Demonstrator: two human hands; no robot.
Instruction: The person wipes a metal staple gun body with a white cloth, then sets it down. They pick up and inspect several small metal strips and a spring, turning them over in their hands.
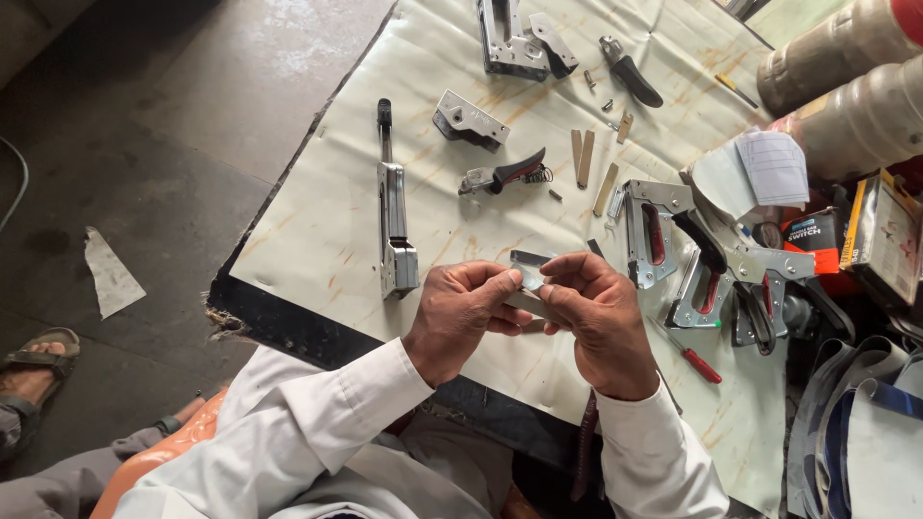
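Note:
Both hands meet over the near edge of a white, stained table sheet (327, 221). My left hand (461, 317) and my right hand (601, 322) pinch the same small flat metal part (528, 268), a silvery strip held between thumbs and fingertips. Most of the part is hidden by the fingers. White sleeves cover both forearms. A long metal staple-gun rail (392, 216) lies just left of my left hand. A red-handled screwdriver (694, 361) lies right of my right hand.
Several staple-gun bodies (663, 235) and loose parts lie across the table: a frame (514, 43) at the top, a black handle (630, 75), wooden-coloured strips (583, 159). Boxes and paper (769, 168) crowd the right edge. A sandalled foot (34, 375) rests on the floor at left.

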